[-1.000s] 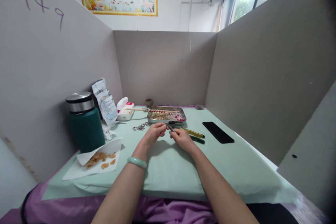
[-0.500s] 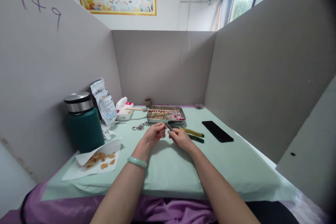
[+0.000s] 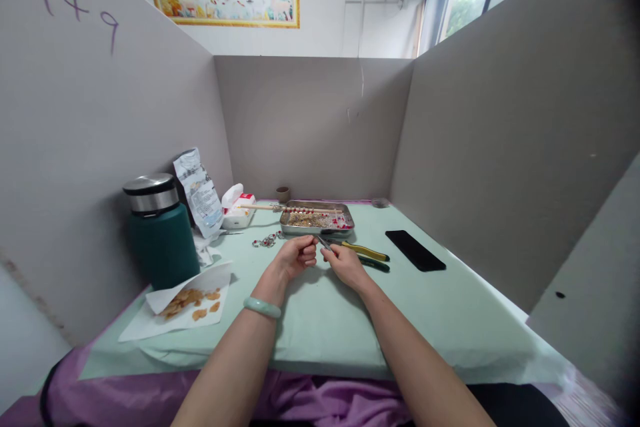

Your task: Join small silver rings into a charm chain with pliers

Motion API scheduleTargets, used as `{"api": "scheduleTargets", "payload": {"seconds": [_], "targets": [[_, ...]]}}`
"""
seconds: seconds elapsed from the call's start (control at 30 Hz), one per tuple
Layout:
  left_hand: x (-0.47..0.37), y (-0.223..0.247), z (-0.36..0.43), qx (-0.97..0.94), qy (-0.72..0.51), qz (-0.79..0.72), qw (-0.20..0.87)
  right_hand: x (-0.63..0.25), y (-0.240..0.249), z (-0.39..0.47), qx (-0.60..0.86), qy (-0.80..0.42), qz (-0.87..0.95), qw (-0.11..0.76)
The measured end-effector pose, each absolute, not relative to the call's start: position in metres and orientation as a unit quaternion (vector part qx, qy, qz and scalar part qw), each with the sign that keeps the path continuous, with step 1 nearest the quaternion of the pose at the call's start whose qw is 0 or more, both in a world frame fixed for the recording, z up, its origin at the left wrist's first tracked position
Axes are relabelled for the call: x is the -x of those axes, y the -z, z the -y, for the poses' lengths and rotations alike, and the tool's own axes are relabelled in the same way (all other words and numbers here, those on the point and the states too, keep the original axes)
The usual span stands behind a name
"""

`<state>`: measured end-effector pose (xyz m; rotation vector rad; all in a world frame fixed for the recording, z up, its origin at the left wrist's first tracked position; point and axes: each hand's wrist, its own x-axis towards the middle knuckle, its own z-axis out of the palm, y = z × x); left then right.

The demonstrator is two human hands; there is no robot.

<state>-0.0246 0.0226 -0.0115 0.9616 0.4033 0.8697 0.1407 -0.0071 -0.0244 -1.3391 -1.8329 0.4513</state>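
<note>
My left hand (image 3: 299,253), with a pale green bangle (image 3: 262,307) on its wrist, is closed in a pinch at the fingertips. What it pinches is too small to make out. Close beside it, my right hand (image 3: 344,263) is wrapped round a slim pointed metal tool (image 3: 323,242), whose tip reaches toward the left fingertips. Just beyond the hands lies a metal tray (image 3: 293,231) of small gold and red pieces, with a beaded wooden stick (image 3: 265,207) across it. A chain with red beads (image 3: 267,239) rests left of the tray.
Yellow-handled pliers (image 3: 367,252) and a green handle (image 3: 375,264) lie right of my right hand. Further right is a black phone (image 3: 415,250). At left stand a green flask (image 3: 163,247), a snack bag (image 3: 199,190), a tissue pack (image 3: 239,215) and chips on paper (image 3: 187,303). Grey partitions (image 3: 315,127) enclose the table.
Both hands stay almost in place, fingertips close together. The pointed tool in my right hand shows slightly more of its length. The whole view has shifted a little.
</note>
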Motion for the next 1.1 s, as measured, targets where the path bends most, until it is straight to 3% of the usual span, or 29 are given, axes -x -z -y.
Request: {"api": "scheduleTargets", "payload": {"seconds": [0.5, 0.87, 1.1], "targets": [[0.027, 0.013, -0.025, -0.451, -0.390, -0.220, 0.772, -0.141, 0.024, 0.013, 0.557, -0.022, 0.734, 0.388], [0.025, 0.010, -0.020, -0.509, -0.400, -0.305, 0.699, -0.143, 0.023, 0.017, 0.587, 0.140, 0.731, 0.319], [0.022, 0.005, -0.014, -0.557, -0.404, -0.357, 0.632, -0.144, 0.022, 0.016, 0.590, 0.167, 0.735, 0.288]]}}
